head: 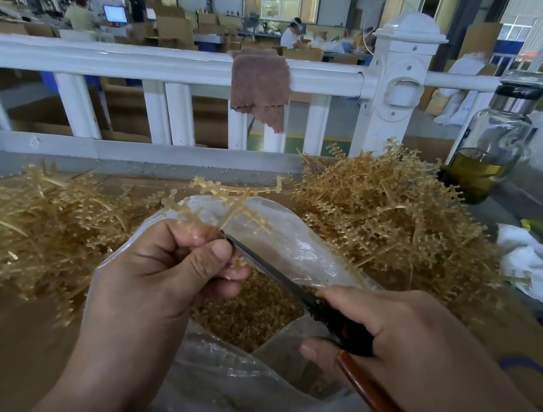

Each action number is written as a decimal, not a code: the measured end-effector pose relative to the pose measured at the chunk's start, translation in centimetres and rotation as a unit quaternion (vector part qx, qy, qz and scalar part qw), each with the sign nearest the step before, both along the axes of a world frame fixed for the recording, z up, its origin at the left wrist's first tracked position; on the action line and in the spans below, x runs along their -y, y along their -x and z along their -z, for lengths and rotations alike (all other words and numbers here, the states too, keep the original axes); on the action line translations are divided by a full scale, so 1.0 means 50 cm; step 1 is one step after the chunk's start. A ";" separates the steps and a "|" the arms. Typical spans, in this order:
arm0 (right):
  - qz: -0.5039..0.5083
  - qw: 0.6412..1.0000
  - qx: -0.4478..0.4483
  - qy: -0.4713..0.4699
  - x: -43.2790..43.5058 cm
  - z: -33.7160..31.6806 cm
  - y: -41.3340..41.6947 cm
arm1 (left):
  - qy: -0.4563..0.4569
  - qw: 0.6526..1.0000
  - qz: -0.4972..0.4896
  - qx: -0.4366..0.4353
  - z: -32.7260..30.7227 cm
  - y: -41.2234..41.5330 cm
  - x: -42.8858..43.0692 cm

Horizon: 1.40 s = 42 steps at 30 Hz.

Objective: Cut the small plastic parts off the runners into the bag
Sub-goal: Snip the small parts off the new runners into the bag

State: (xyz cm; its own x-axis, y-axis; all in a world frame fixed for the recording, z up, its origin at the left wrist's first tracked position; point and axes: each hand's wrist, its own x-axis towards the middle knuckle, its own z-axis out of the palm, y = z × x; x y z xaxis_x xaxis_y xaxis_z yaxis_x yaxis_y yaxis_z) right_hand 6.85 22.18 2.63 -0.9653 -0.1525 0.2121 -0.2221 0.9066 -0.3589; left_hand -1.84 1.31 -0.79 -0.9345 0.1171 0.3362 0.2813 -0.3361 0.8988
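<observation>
- plainly well under way but far from finished: the bag (pixel 296 243) stands open between the person's arms and already holds a deep layer of small amber parts (pixel 249 310).
- the left hand (pixel 165 271) has fingers and thumb curled tight round the stem of one runner (pixel 229 200) and holds it over the bag's mouth. several of its branches carry parts not yet cut off.
- the right hand (pixel 395 329) is wrapped round the dark handles of the scissors (pixel 274 275). the blades point up and to the left, with their tips at the runner just beside the left thumb. the blades look close together; whether they are biting on a part cannot be told.
- the right-hand pile (pixel 393 215) behind the bag is tall and bristles with little parts, so it reads as stock waiting to be cut, and there is a lot of it.
- the left-hand pile (pixel 36 226) lies flatter and looks mostly like bare sticks, probably runners already stripped, though a few nubs show and this is not certain.
- as a judgement, the runner in hand is partly trimmed, and most of the work lies in the big pile on the right.
</observation>
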 end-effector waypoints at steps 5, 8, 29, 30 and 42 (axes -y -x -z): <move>-0.001 1.000 0.001 -0.001 0.000 0.000 0.000 | -0.009 1.000 0.008 -0.003 0.000 0.000 -0.001; 0.000 1.000 -0.001 -0.001 0.001 -0.001 -0.001 | -0.004 1.000 0.008 -0.005 0.002 0.000 0.000; 0.005 1.000 0.018 -0.018 0.002 -0.005 -0.002 | 0.013 0.998 -0.020 0.050 -0.007 -0.002 0.000; 0.007 1.000 0.019 -0.016 0.002 -0.005 -0.001 | 0.020 0.998 -0.025 0.049 -0.008 -0.003 0.000; 0.043 0.998 0.025 0.030 0.014 0.001 0.000 | -0.064 0.979 0.060 0.184 -0.011 0.007 0.004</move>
State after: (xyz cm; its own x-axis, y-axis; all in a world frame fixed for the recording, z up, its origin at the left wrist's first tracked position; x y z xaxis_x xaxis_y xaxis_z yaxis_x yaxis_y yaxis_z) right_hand 6.87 21.48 2.60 -0.9838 -0.0581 0.1695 -0.1257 0.8981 -0.4214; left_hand -2.18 1.13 -0.26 -0.9771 0.2126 -0.0020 -0.1025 -0.4630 0.8804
